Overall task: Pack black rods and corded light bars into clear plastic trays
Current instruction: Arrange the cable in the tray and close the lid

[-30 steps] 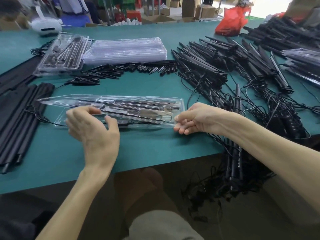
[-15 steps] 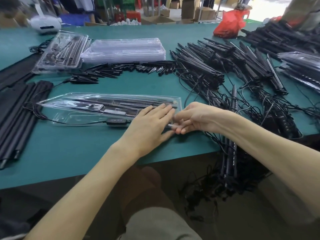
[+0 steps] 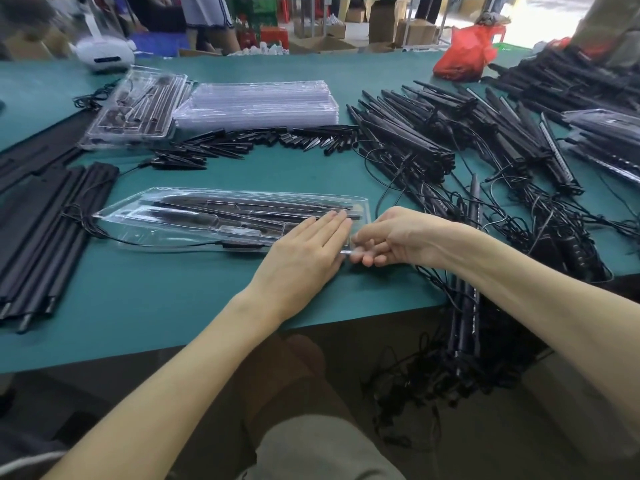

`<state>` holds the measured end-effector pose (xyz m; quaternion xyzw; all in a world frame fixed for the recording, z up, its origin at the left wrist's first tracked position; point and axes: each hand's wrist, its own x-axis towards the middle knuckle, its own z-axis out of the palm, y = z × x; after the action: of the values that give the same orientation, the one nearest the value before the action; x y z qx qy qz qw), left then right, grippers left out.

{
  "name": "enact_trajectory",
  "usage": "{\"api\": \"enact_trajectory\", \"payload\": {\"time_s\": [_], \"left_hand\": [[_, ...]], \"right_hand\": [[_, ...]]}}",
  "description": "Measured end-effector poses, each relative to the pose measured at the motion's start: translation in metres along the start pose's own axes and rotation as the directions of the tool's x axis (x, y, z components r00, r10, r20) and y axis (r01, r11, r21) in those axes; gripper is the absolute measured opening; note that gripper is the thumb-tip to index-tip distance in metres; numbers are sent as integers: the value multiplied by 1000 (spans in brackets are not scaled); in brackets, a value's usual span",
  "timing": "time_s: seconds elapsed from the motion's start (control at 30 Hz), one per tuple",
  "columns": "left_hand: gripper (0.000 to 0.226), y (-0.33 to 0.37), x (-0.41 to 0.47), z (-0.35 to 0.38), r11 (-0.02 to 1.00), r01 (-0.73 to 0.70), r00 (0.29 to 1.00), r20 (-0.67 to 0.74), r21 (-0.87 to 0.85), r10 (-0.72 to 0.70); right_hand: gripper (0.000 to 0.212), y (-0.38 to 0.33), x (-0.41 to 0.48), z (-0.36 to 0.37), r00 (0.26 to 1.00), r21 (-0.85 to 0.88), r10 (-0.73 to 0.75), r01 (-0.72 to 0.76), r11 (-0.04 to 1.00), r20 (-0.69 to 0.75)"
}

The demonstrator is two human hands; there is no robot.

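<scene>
My left hand (image 3: 304,258): flat, shifted onto right end of clear tray (image 3: 138,216).
My right hand (image 3: 401,237): still pinching it.

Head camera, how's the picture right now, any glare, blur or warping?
Head view: even indoor light; pale glints on the clear tray partly veil its contents; wide-angle warping bows the table edges; the top left corner is smeared, the top right washed out; left hand and right hand are sharp.
</scene>
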<state>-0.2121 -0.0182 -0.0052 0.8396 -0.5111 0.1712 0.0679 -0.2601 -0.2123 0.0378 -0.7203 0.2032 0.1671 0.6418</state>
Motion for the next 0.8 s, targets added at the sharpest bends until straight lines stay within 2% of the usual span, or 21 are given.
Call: {"api": "enact_trajectory", "payload": {"time_s": [0.47, 0.67, 0.8], "left_hand": [[49, 3, -2, 3, 1000, 10, 999, -50, -23, -11], [49, -1, -3, -1, 993, 44, 995, -87, -113, -54], [50, -34, -27, -17, 992, 128, 985, -112, -12, -128]], "right_hand": [[18, -3, -5, 1, 1000, -44, 3, -3, 999, -3], [17, 0, -5, 1, 1000, -38, -10, 9, 999, -15], [18, 2, -6, -4, 998, 29, -22, 24, 999, -61]]}}
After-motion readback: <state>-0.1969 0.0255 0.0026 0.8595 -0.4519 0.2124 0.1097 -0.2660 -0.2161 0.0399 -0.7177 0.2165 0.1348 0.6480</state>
